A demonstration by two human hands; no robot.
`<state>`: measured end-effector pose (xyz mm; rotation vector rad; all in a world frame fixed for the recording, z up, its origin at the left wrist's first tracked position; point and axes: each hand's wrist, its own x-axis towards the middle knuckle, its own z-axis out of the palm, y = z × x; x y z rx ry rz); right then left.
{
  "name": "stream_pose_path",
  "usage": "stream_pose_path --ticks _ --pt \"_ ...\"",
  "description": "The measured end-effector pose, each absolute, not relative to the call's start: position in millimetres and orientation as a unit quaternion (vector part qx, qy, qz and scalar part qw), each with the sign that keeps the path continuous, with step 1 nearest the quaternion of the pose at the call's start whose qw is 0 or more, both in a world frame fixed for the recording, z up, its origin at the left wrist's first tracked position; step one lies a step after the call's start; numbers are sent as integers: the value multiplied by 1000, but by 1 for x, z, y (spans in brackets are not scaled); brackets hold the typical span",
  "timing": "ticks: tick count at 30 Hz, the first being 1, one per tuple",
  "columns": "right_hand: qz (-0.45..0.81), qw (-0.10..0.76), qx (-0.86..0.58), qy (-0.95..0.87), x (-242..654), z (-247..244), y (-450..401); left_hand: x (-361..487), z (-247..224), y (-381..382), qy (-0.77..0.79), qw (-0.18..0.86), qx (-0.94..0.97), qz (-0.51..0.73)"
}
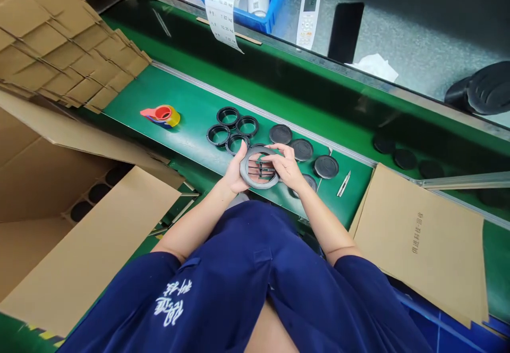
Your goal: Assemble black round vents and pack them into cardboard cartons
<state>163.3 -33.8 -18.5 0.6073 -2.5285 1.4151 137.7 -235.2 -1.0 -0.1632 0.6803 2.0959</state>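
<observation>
Over the front of the green bench I hold a round dark grey air vent point(244, 174) with thin black slats point(261, 169) across its opening. My left hand point(236, 175) grips it from the left, thumb on the rim and fingers behind it. From the right, my right hand point(290, 170) has its fingers bent onto the rim and the slats. Just beyond my left hand several black rings point(218, 135) lie grouped together. Round black slatted discs point(281, 134) rest past my right hand, one point(306, 183) partly hidden by that forearm.
A tape dispenser point(163, 114) stands left on the bench, a utility knife point(343, 184) right. Flat cardboard point(422, 241) lies at right; an open carton point(91, 252) with black round parts is at left. The upper shelf holds a blue bin point(279, 7), remote point(308, 18) and phone point(346, 31).
</observation>
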Motion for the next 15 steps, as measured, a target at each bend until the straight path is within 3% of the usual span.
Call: stream_pose_path --ticks 9,15 --pt "609 87 100 -782 181 -13 -36 139 5 -231 252 481 -42 839" --pt "602 69 68 -792 177 -25 -46 135 3 -237 242 471 -66 846"
